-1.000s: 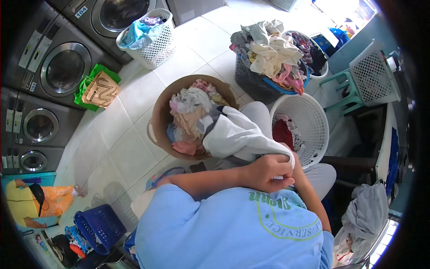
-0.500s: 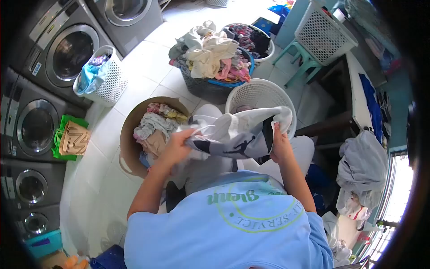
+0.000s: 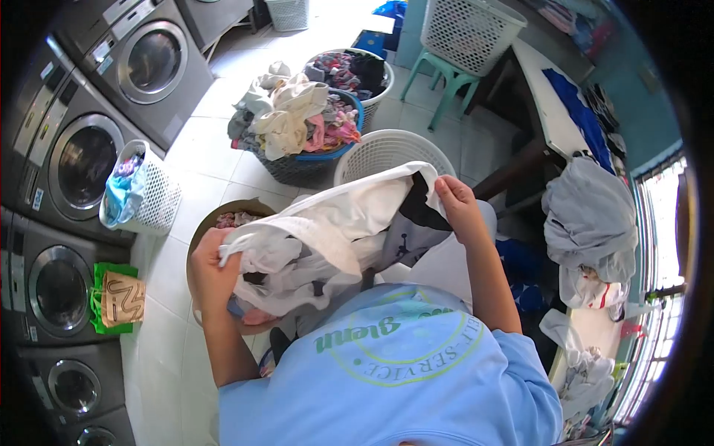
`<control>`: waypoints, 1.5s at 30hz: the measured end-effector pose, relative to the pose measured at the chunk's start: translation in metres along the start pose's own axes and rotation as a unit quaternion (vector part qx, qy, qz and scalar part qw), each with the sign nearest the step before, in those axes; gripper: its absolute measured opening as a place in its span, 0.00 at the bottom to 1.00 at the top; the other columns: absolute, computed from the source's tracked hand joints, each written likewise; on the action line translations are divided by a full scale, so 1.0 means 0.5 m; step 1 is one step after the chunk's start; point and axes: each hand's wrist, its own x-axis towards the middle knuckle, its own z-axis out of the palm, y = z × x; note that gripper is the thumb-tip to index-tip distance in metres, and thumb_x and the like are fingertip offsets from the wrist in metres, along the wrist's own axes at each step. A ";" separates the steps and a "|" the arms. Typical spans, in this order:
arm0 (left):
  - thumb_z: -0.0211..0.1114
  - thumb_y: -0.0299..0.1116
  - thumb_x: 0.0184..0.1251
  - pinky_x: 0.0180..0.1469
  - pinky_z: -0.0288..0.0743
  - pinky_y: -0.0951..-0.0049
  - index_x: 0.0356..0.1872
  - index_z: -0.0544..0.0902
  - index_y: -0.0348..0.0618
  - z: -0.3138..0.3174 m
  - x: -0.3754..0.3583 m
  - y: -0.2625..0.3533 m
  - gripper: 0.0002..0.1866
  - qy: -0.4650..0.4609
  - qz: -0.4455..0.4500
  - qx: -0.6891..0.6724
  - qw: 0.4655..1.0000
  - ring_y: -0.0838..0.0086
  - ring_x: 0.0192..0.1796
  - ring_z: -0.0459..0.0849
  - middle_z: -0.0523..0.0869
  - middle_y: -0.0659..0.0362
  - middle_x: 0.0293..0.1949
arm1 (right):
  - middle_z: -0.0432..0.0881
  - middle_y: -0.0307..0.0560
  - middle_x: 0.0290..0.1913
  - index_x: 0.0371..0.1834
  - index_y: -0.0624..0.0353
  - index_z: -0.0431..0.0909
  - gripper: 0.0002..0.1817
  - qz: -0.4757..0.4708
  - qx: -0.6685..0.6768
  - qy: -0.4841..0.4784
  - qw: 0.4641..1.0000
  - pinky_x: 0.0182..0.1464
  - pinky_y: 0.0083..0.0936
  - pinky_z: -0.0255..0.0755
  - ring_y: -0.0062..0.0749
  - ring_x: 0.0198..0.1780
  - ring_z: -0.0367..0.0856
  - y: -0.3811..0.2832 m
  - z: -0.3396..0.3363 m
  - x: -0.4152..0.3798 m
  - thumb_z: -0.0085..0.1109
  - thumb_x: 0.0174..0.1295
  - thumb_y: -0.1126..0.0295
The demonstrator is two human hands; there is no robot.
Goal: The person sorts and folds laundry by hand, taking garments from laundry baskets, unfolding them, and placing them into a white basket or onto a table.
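Observation:
A white garment (image 3: pixel 327 212) with grey and black panels and a small dark figure logo is stretched between my two hands above my lap. My left hand (image 3: pixel 213 269) is closed on its left edge, over the brown laundry basket (image 3: pixel 247 208), which holds mixed clothes partly hidden by the cloth. On the other side, my right hand (image 3: pixel 459 207) pinches the garment by its black-panelled edge. Just beyond the cloth stands a white perforated basket (image 3: pixel 394 152), its lower part covered by the garment.
Ahead, a dark basket (image 3: pixel 286 169) is heaped with clothes, a white basket (image 3: pixel 383 89) behind it. Grey front-loading machines (image 3: pixel 83 160) line the left, near another filled white basket (image 3: pixel 160 197). At right are a table (image 3: pixel 547 111) and a green stool (image 3: pixel 442 78) bearing a basket.
My hands have moved apart, the left one down and to the left, the right slightly up. The bunched garment is now spread wide between them. My view has turned rightward.

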 end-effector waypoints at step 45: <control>0.66 0.27 0.60 0.51 0.79 0.68 0.50 0.77 0.40 0.357 -0.014 0.269 0.16 -0.376 0.053 -0.377 0.845 0.70 0.45 0.83 0.81 0.56 0.48 | 0.68 0.48 0.62 0.64 0.65 0.64 0.21 -0.007 0.299 -0.224 0.928 0.66 0.23 0.57 0.28 0.63 0.66 -0.026 0.093 -0.026 0.43 0.70 0.69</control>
